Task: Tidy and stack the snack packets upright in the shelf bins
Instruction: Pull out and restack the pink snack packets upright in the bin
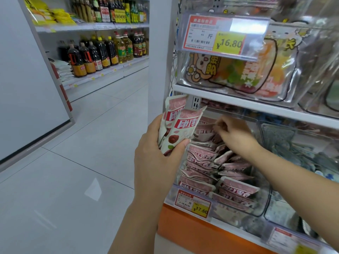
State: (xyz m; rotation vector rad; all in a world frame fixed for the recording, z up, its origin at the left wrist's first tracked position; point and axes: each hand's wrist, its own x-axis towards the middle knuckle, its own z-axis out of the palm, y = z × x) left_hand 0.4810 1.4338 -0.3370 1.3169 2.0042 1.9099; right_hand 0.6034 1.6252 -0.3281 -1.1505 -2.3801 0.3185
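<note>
My left hand [157,154] grips a small bunch of pink-and-white snack packets [180,123], held upright just left of the shelf. The clear plastic bin [264,202] on the lower shelf holds several more of the same pink packets [211,169], some standing in rows, some lying askew. My right hand [234,136] reaches into the back of that bin, fingers pinched on the top edge of a packet [203,131] there. My forearm crosses above the bin's right side.
A neighbouring clear bin [286,142] to the right holds grey-blue packets. The shelf above [238,101] carries a bin of large cartoon-printed bags behind a 16.80 price tag [218,36]. A 17.60 tag [192,202] fronts the pink bin. Oil bottles [102,52] line shelves across the tiled aisle.
</note>
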